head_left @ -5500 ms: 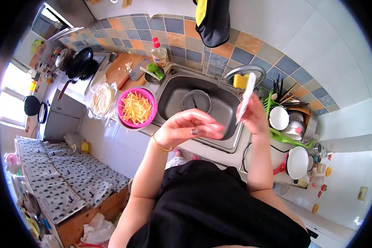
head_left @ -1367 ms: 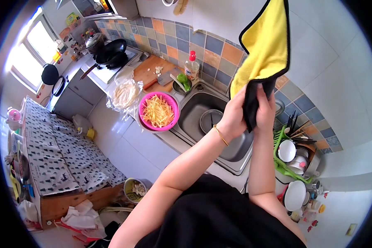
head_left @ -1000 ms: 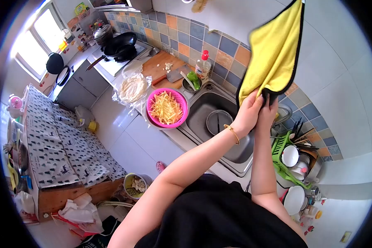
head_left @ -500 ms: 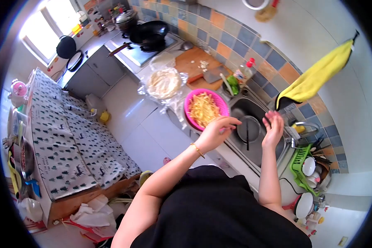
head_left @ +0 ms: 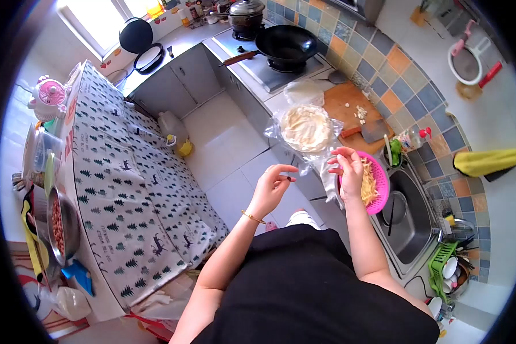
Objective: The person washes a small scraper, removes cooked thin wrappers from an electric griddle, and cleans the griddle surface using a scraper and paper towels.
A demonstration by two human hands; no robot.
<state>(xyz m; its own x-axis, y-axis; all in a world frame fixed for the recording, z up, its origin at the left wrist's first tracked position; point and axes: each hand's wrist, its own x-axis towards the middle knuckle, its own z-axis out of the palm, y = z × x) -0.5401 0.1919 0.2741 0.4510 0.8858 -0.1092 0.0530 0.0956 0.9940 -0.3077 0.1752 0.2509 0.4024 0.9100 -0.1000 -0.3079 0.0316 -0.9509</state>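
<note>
Hovering right grip (head_left: 351,176) — pink basket (head_left: 382,184), thin yellow strips (head_left: 368,184)

Inside a home kitchen, compact and tile-walled: a black wok (head_left: 286,46) on the stovetop (head_left: 264,63) beside a lidded pot (head_left: 246,15), a wooden cutting board (head_left: 345,106) with a cleaver (head_left: 375,131), a stainless steel sink (head_left: 414,226) under a faucet (head_left: 461,223), and a green dish rack (head_left: 440,266) stacked with bowls (head_left: 449,268).
</note>
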